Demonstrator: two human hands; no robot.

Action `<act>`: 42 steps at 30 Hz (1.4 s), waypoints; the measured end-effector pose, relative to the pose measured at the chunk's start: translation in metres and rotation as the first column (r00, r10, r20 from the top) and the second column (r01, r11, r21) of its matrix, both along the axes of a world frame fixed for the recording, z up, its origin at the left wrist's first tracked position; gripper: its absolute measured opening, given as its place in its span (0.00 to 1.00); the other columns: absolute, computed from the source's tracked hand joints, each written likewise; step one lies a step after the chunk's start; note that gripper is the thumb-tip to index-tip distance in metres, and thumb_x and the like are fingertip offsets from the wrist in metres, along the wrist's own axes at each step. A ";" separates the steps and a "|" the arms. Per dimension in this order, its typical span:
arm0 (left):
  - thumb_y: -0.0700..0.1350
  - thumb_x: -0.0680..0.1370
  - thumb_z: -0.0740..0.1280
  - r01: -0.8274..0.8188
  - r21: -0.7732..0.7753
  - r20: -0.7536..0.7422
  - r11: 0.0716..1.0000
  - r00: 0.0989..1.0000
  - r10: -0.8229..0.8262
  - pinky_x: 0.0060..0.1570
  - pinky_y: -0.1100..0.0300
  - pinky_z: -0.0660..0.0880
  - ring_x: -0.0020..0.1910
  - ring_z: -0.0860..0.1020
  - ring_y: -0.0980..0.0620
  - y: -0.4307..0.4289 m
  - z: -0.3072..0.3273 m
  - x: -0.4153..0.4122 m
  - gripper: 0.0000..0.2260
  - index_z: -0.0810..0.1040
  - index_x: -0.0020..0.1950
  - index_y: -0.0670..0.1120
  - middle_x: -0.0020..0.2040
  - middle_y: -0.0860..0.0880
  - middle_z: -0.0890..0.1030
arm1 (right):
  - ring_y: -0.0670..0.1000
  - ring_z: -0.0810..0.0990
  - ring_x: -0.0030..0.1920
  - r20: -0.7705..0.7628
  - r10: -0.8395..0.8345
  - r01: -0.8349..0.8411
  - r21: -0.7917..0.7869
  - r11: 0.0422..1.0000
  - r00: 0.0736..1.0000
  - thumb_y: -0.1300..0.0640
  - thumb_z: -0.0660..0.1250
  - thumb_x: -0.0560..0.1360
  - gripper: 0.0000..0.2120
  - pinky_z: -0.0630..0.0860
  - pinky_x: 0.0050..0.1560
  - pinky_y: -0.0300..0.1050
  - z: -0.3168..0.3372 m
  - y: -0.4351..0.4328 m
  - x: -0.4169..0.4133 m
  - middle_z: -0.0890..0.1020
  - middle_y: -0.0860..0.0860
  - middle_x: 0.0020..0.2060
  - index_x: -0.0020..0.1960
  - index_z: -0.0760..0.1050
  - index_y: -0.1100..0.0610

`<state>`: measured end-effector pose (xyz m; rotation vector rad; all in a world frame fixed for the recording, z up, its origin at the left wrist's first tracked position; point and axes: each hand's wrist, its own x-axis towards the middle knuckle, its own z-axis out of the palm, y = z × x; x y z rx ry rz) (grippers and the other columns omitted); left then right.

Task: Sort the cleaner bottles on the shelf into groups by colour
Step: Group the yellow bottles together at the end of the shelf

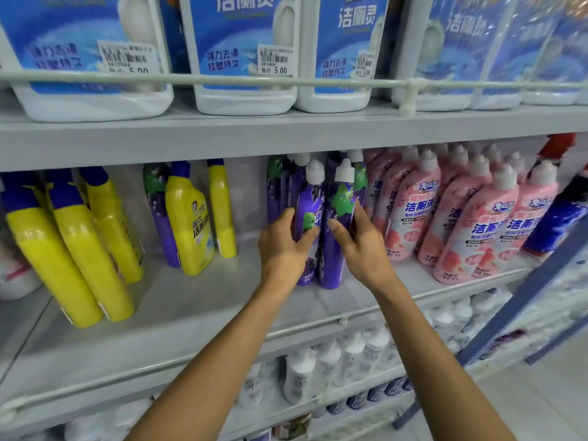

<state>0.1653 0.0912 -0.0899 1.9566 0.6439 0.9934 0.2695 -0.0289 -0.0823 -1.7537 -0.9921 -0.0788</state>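
Two purple cleaner bottles with white caps stand side by side at the middle of the grey shelf (197, 300). My left hand (283, 246) grips the left purple bottle (307, 202) and my right hand (359, 246) grips the right purple bottle (342, 198). More purple bottles (278, 186) stand behind them. A group of pink bottles (455, 214) fills the right side. Yellow bottles with blue caps (79, 246) lean at the left. Another yellow bottle (189, 221) stands further in, with a lone purple bottle (159, 211) just behind it.
Large white jugs with blue labels (241, 52) line the upper shelf behind a wire rail (286, 81). White bottles (318, 367) fill the shelf below. A blue upright post (521, 307) runs diagonally at the right. Bare shelf surface lies between the yellow and purple groups.
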 end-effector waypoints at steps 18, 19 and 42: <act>0.52 0.82 0.69 0.166 -0.115 -0.044 0.979 0.984 -0.172 0.71 0.48 0.74 0.71 0.77 0.47 0.051 0.020 -0.058 0.27 0.69 0.79 0.45 0.73 0.43 0.76 | 0.48 0.66 0.77 0.024 -0.190 0.180 0.222 0.958 0.981 0.48 0.63 0.83 0.29 0.64 0.77 0.49 0.039 0.004 -0.046 0.69 0.52 0.77 0.80 0.62 0.59; 0.51 0.82 0.69 0.103 -0.085 -0.026 0.991 0.994 -0.106 0.71 0.49 0.73 0.71 0.76 0.46 0.060 0.020 -0.070 0.27 0.69 0.78 0.44 0.73 0.43 0.76 | 0.47 0.67 0.77 0.028 -0.187 0.174 0.264 0.949 0.982 0.48 0.62 0.83 0.28 0.65 0.77 0.49 0.044 0.005 -0.055 0.70 0.51 0.76 0.79 0.63 0.59; 0.52 0.75 0.73 -0.547 0.126 -0.125 0.827 0.819 0.561 0.49 0.46 0.78 0.54 0.82 0.35 0.130 0.002 -0.093 0.17 0.80 0.59 0.43 0.55 0.40 0.84 | 0.53 0.80 0.48 -0.269 0.059 -0.059 0.009 0.998 0.961 0.48 0.62 0.80 0.11 0.75 0.49 0.46 0.008 0.227 -0.098 0.81 0.49 0.49 0.59 0.72 0.52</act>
